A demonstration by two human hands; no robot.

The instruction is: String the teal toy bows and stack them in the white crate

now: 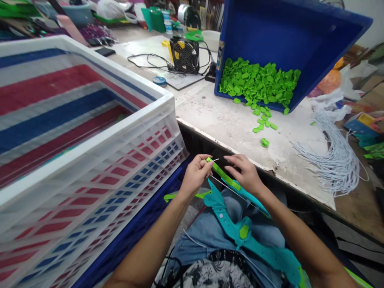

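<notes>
White worktable (288,148), left hand (196,174) gripping green strip (223,175), right hand (243,173) open nearby

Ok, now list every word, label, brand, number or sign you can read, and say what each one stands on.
No text can be read here.
Round blue item on the table: pale marks, too blurred to read.
Blue-and-white containers at the back: any print is too small to read.
Sheet under the black fan: faint marks, too indistinct to read.
</notes>
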